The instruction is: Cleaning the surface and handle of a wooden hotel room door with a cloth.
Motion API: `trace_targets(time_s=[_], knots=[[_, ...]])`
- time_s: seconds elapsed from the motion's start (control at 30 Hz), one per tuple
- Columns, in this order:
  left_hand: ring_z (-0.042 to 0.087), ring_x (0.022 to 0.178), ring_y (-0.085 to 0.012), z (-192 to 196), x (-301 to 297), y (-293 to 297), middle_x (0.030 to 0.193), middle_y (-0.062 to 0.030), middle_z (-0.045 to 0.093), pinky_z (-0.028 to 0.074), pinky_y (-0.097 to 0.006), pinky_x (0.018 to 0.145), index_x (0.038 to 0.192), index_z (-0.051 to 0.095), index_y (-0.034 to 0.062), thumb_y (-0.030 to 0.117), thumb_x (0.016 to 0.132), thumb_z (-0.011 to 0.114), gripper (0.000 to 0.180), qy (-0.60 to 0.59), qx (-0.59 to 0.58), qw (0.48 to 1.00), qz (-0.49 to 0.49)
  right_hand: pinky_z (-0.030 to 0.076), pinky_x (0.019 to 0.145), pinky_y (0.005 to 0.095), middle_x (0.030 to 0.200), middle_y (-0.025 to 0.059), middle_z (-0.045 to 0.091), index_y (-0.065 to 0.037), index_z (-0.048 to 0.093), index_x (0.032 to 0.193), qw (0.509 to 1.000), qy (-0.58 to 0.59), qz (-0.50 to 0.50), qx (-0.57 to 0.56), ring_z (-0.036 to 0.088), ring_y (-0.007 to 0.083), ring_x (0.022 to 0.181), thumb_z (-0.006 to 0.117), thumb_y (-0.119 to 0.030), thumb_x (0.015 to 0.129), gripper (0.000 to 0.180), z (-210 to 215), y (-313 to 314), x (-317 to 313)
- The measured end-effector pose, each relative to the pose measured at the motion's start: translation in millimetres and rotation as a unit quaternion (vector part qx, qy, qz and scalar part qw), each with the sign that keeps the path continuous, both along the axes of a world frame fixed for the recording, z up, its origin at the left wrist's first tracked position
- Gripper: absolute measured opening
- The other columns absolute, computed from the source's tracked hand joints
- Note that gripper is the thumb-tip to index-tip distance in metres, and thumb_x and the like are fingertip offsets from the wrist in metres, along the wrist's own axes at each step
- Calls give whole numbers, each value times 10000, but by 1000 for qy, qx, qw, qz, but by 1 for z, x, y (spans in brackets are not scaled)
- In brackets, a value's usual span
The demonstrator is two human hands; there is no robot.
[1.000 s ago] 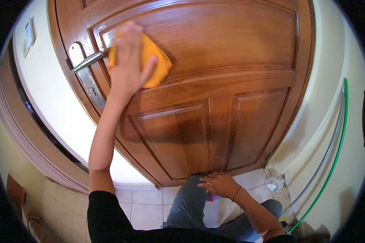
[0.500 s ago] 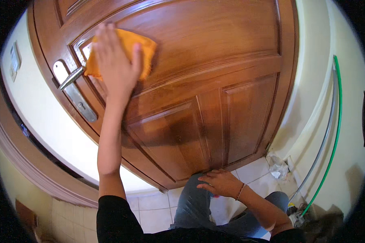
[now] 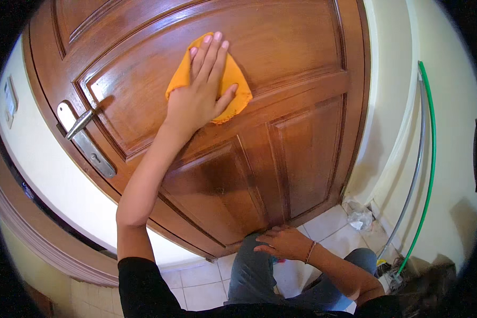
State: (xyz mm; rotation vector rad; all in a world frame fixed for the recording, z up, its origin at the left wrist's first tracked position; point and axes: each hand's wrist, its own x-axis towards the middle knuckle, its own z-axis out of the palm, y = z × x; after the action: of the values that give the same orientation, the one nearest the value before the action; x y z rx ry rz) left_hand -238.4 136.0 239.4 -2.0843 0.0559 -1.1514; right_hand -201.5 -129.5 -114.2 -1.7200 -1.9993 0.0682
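My left hand (image 3: 199,95) lies flat over an orange cloth (image 3: 238,103), pressing it against the large upper panel of a brown wooden door (image 3: 294,53). Its fingers are stretched upward, and the thumb stands apart over the cloth. Cloth shows on both sides of the hand; the part under the palm is hidden. My right hand (image 3: 285,243) rests on my knee in blue jeans (image 3: 252,270), near the foot of the door. Its fingers are loosely extended, with nothing visible in them.
A metal lever handle (image 3: 81,124) juts from its plate at the door's left. Along the right wall a green pole (image 3: 430,148) leans beside a grey one (image 3: 417,159). A crumpled clear plastic bag (image 3: 360,219) lies on the tiled floor (image 3: 201,275) by the corner.
My left hand has slid right across the door panel with the orange cloth, away from the handle. The view has shifted slightly. My right hand stays on the knee.
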Motion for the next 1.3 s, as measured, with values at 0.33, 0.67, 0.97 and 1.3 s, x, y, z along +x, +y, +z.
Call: trace_targets(time_s=[0.33, 0.67, 0.97, 1.3], knots=[[268, 1661, -370, 4, 75, -22, 1761, -256, 325, 206, -538, 1354, 1678, 329, -55, 477, 1081, 568, 835, -15, 7, 998, -67, 604, 922, 533, 1083, 163, 779, -108, 766, 1203, 1000, 10, 4, 11, 749, 387, 1063, 511, -580, 1115, 544, -2, -4, 9], [265, 1665, -348, 13, 147, -40, 1775, -242, 302, 193, -503, 1367, 1681, 329, -53, 495, 1072, 559, 851, 5, 51, 992, -111, 603, 910, 518, 1034, 149, 779, -110, 766, 1170, 999, 9, -5, 45, 758, 359, 1033, 533, -573, 1108, 522, -5, -16, 19], [285, 1656, -376, 24, 213, -66, 1792, -212, 278, 191, -490, 1373, 1684, 309, -64, 510, 1060, 585, 892, -79, 33, 992, -89, 615, 872, 513, 977, 156, 773, -94, 762, 1127, 997, 26, -15, 68, 764, 364, 1007, 557, -564, 1099, 514, -7, -25, 30], [303, 1652, -348, 36, 291, -98, 1791, -181, 299, 520, -458, 1182, 1694, 334, -15, 577, 1024, 636, 944, -186, 80, 979, -24, 621, 890, 507, 1002, 180, 784, -82, 768, 1200, 998, 33, -9, 46, 757, 389, 1028, 477, -608, 1120, 607, -20, -25, 41]])
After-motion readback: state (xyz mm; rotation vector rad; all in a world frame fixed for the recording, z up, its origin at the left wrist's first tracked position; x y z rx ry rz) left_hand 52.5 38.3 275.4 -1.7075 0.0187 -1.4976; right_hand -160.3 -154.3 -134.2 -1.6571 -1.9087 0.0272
